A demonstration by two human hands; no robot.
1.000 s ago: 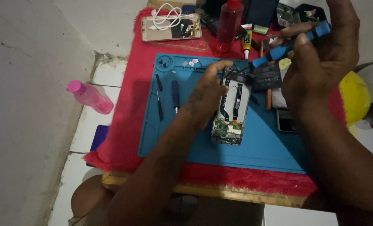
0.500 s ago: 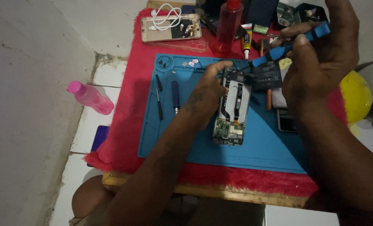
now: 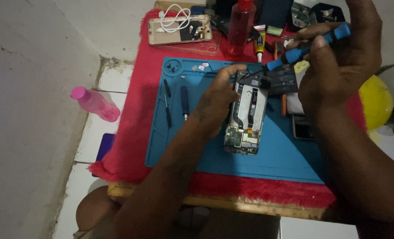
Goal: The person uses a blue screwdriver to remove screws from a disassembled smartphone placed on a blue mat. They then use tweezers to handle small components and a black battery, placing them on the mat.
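A small table was covered by a red furry cloth (image 3: 137, 110), and over most of it a blue work mat (image 3: 276, 163) was spread. Near the middle of the mat an opened phone (image 3: 246, 117) was laid flat, back cover off, with its circuit board and flex cables exposed. The phone's left edge was gripped by the left hand (image 3: 214, 106), the fingers curled closed around its upper side. Above the phone's top end, a blue-handled screwdriver (image 3: 305, 46) was pinched in the closed right hand (image 3: 338, 71), held tilted with its dark tip pointed down toward the phone's upper corner; whether the tip touched could not be told. A red bottle (image 3: 241, 26) stood at the far edge of the cloth, with a gold phone shell (image 3: 179, 31) beside it under a coiled white cable (image 3: 172, 15). A pink bottle (image 3: 95, 104) lay on the floor to the left. Two dark tools (image 3: 175, 99) were left on the mat's left side.
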